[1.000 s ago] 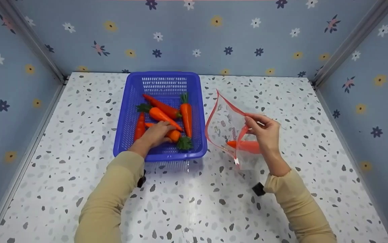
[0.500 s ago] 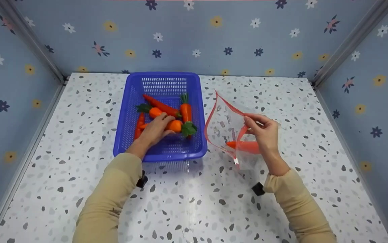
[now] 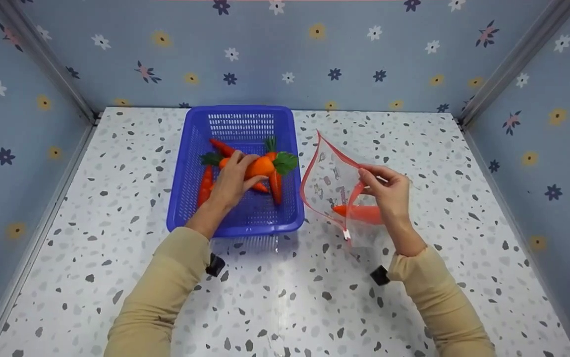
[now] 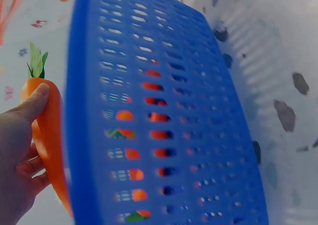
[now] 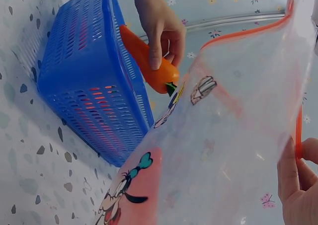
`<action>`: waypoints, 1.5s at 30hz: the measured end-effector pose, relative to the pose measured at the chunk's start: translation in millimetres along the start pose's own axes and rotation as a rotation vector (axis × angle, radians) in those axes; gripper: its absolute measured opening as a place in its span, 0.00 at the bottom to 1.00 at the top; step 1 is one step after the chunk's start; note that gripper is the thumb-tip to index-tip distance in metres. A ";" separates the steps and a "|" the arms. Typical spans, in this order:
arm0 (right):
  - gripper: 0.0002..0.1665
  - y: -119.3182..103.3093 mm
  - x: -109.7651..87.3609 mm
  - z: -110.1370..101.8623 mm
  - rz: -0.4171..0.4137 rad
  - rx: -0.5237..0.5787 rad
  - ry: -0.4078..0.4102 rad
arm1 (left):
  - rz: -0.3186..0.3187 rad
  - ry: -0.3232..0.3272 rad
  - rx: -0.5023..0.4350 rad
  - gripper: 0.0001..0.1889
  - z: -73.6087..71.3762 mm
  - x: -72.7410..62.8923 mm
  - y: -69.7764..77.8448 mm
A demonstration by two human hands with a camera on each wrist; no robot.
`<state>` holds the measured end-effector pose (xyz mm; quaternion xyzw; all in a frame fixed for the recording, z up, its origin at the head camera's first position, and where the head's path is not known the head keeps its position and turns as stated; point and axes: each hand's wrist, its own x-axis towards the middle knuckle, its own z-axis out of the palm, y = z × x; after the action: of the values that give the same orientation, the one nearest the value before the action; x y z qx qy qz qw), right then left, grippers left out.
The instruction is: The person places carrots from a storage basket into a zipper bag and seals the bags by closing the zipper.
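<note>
My left hand (image 3: 229, 182) grips an orange carrot (image 3: 260, 167) with leafy green top, its thumb along one side. In the right wrist view, that carrot (image 5: 136, 51) is tilted at the rim of the blue basket (image 3: 253, 230). Several more carrots lie in the basket, partly hidden by the hand. To the right, my right hand (image 3: 390, 193) pinches the red edge of a clear zip bag (image 3: 329, 173) printed with cartoon figures. The bag's mouth gapes toward the basket. Inside it lies one carrot (image 3: 340, 210), partly covered by the pinkish film.
The speckled white tabletop (image 3: 285, 307) extends in front of both arms. Blue flowered panels (image 3: 285, 54) enclose the back and sides. A white zip slider (image 3: 347, 234) hangs at the bag's near corner.
My left hand has lifted the carrot from among the others and shifted it upward and right in the head view. The right hand and bag have barely moved.
</note>
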<state>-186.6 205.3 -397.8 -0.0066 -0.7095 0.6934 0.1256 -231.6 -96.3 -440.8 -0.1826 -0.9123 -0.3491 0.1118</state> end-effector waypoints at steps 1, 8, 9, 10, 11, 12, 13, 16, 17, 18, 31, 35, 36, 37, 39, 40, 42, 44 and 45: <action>0.15 0.1 0.3 -0.1 0.002 0.000 0.001 | -0.010 0.016 -0.014 0.23 -1.0 -0.5 3.4; 0.15 3.4 1.3 0.6 -0.008 0.011 -0.010 | -0.018 0.124 -0.096 0.24 -7.0 -5.7 26.8; 0.14 4.9 1.8 0.5 -0.009 0.025 -0.010 | -0.013 0.142 -0.101 0.24 -7.8 -6.4 30.2; 0.14 6.4 2.4 0.4 -0.012 0.038 -0.010 | -0.008 0.161 -0.104 0.24 -8.3 -7.1 33.5; 0.14 7.4 2.8 0.7 -0.021 0.050 -0.008 | -0.005 0.177 -0.107 0.24 -8.8 -7.8 36.7; 0.14 8.9 3.2 0.7 -0.023 0.058 -0.009 | -0.004 0.192 -0.114 0.24 -9.4 -8.7 40.2; 0.14 9.5 3.4 0.9 -0.031 0.067 -0.011 | 0.000 0.206 -0.117 0.24 -9.8 -9.4 43.6; 0.14 13.7 4.8 0.0 -0.051 0.092 -0.027 | 0.012 0.230 -0.130 0.24 -10.2 -11.6 53.7; 0.13 17.0 6.9 -1.1 -0.052 0.105 -0.036 | 0.017 0.232 -0.131 0.24 -10.2 -12.6 57.1; 0.13 18.5 7.3 -1.6 -0.051 0.106 -0.041 | 0.024 0.234 -0.131 0.24 -10.1 -13.3 60.5; 0.13 1.6 2.4 5.4 -0.016 0.056 -0.023 | 0.055 0.150 -0.030 0.24 -1.8 -16.3 96.0; 0.13 0.0 1.8 6.3 -0.027 0.049 -0.034 | 0.026 0.078 0.028 0.24 1.5 -14.9 103.8; 0.13 0.0 1.7 6.6 -0.032 0.046 -0.037 | 0.017 0.059 0.045 0.24 2.1 -14.5 105.6; 0.13 0.4 1.6 6.9 -0.039 0.045 -0.039 | 0.009 0.041 0.064 0.24 2.7 -14.0 107.3; 0.13 2.4 2.1 7.2 -0.049 0.054 -0.042 | 0.002 0.011 0.095 0.24 3.8 -12.7 110.6; 0.13 3.5 2.3 7.5 -0.056 0.065 -0.043 | 0.002 0.000 0.112 0.24 4.3 -12.1 111.9; 0.12 6.9 3.3 7.5 -0.059 0.074 -0.044 | 0.010 -0.017 0.143 0.24 5.1 -10.6 114.5; 0.12 8.0 3.6 8.3 -0.073 0.078 -0.047 | 0.015 -0.034 0.170 0.23 6.3 -8.8 116.7; 0.12 8.3 3.7 8.6 -0.075 0.072 -0.047 | 0.020 -0.042 0.183 0.23 7.1 -7.9 117.6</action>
<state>-193.1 197.9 -405.3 0.0407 -0.6867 0.7132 0.1347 -176.6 -12.4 -378.5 -0.1877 -0.9407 -0.2594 0.1124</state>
